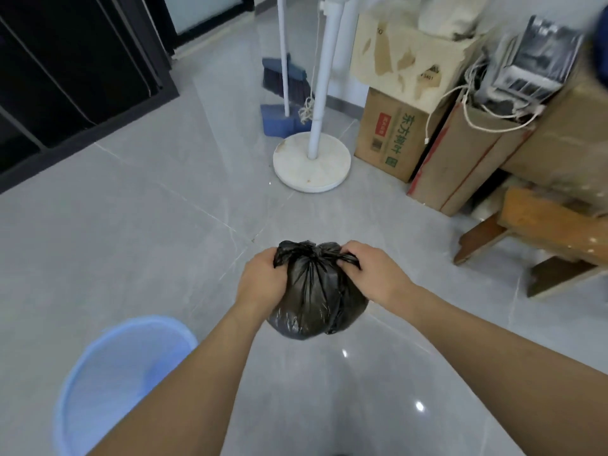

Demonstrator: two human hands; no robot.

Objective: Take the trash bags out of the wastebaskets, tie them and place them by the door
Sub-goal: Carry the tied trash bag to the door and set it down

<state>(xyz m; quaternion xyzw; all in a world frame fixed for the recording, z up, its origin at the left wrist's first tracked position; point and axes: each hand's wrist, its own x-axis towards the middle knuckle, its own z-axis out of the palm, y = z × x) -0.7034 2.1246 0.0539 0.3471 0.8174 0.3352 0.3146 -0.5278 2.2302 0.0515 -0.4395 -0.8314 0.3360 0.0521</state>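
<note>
Frame centre: black trash bag (314, 297) held off the floor — gathered top pinched. Left hand (263, 281) and right hand (371, 274) each grip an end. Blue wastebasket (112, 373) lower left.

1. You hold the trash bag (316, 297) in front of you above the floor (131, 241), your left hand (263, 281) pinching its gathered top on the left and your right hand (375, 274) on the right.
2. The wastebasket (125, 373) stands on the floor to your lower left, partly behind your left forearm.
3. Ahead of the bag stands a fan stand (312, 159).
4. Just behind the stand, to its left, a broom (284, 77) stands in a dustpan (279, 121).
5. Right of the stand, cardboard boxes (391, 139) are stacked.
6. A wooden stool (543, 238) sits nearer you, on the right, before the boxes.
7. A door frame (82, 93) lies far left.
</note>
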